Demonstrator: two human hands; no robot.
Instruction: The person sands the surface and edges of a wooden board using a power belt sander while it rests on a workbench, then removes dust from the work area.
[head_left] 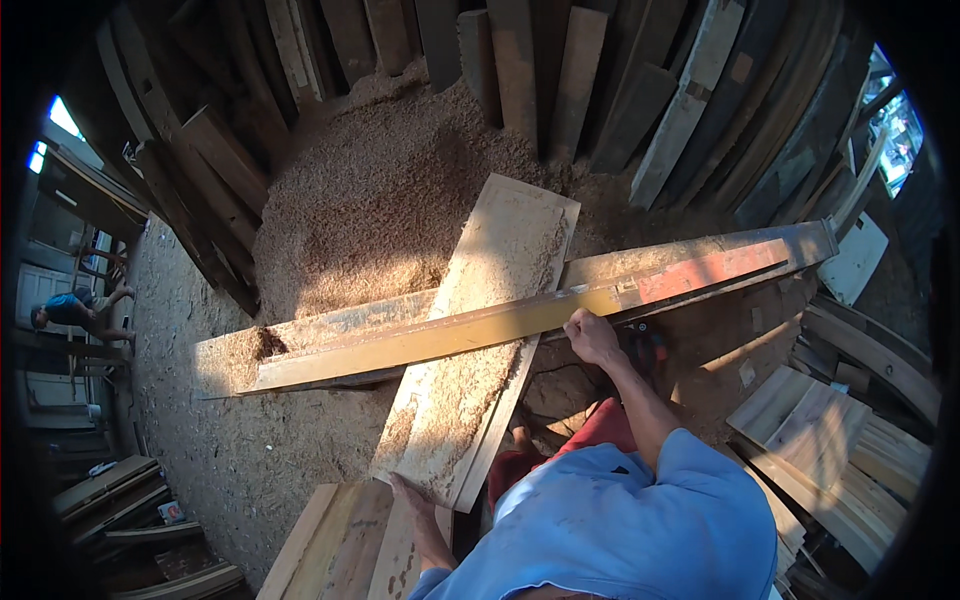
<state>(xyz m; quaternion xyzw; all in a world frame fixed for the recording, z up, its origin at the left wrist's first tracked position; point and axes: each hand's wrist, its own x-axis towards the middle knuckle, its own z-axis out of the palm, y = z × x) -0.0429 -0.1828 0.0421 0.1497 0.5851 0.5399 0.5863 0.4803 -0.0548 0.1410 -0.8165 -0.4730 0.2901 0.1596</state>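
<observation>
A wide wooden panel [455,385], strewn with shavings, lies slantwise from my lap area toward the far sawdust. My left hand [415,510] grips its near left corner, the fingers partly hidden. Crossing over the panel's middle is a long, straight yellow and red bar [400,352]. It runs along a long, narrow machine bed [690,250] dusted with shavings. My right hand [592,335] is closed in a fist at the near edge of the bar, right of the panel; what its fingers hold, if anything, is hidden.
A large sawdust heap [360,200] lies beyond the bed, with upright boards [575,80] leaning behind it. Stacked planks [810,430] are at the right, and more boards [330,540] at the lower left. Another person [75,308] is far left.
</observation>
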